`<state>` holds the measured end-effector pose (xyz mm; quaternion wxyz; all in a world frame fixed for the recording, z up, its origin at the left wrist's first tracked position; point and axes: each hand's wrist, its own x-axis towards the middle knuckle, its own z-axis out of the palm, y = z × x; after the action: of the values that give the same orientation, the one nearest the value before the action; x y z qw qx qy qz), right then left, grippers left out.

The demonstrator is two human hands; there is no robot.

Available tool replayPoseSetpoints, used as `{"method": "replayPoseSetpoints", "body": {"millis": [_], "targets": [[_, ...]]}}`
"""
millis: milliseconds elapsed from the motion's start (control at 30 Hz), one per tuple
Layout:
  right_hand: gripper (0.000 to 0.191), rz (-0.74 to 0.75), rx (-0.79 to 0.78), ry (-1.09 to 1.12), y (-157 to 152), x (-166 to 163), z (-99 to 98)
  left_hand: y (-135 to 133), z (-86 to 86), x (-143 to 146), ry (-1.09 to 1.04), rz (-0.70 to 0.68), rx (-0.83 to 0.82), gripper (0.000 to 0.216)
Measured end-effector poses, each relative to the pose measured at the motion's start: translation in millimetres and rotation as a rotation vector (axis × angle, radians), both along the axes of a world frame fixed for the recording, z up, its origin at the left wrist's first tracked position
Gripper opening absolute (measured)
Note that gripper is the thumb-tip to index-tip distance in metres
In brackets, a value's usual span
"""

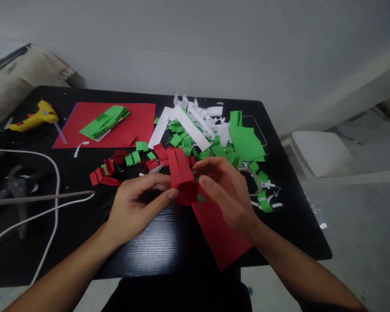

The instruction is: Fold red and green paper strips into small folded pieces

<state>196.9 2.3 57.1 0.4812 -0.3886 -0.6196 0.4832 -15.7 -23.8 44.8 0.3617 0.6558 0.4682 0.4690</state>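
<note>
A folded red paper tube (181, 171), its open end facing me, is held above the black table. My left hand (138, 203) pinches the tube's left side, thumb near the open rim. Close to the tube's right edge is my right hand (225, 190), its thumb and fingers apart; whether a fingertip touches the paper I cannot tell. Beneath the right hand lies a flat red paper sheet (219, 234). Behind the left hand, the tips of scissors (156, 169) poke out among red and green paper pieces (133, 158).
A yellow glue gun (40, 117) lies at the far left beside a large red sheet (139, 121) with folded green paper (105, 121). White paper strips (191, 128) and green scraps pile up behind. A tape roll (251, 182) sits right; a white cable (56, 186) loops left.
</note>
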Motion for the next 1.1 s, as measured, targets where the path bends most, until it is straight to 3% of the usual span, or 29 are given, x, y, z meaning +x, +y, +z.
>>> {"method": "replayPoseSetpoints", "body": {"millis": [67, 167, 433, 633, 1100], "targets": [[0.029, 0.11, -0.29, 0.053, 3.7, 0.8, -0.2, 1.5, -1.2, -1.0, 0.065, -0.01, 0.069, 0.015], [0.032, 0.182, -0.417, 0.043, 8.0, -0.2, 0.7, 4.4, -1.6, -0.6, 0.129, -0.017, 0.127, 0.016], [0.026, 0.118, -0.464, 0.079, 8.5, -1.2, 1.4, 4.5, -1.2, 2.9, 0.044, -0.004, -0.026, 0.013], [0.025, 0.038, -0.375, 0.043, 7.1, -2.9, -2.0, 4.7, 5.7, 3.6, -0.089, -0.034, -0.211, 0.014], [0.024, 0.01, -0.326, 0.035, 2.5, -8.9, -6.1, 7.1, 2.6, 7.2, -0.109, 0.006, -0.302, 0.015]]}}
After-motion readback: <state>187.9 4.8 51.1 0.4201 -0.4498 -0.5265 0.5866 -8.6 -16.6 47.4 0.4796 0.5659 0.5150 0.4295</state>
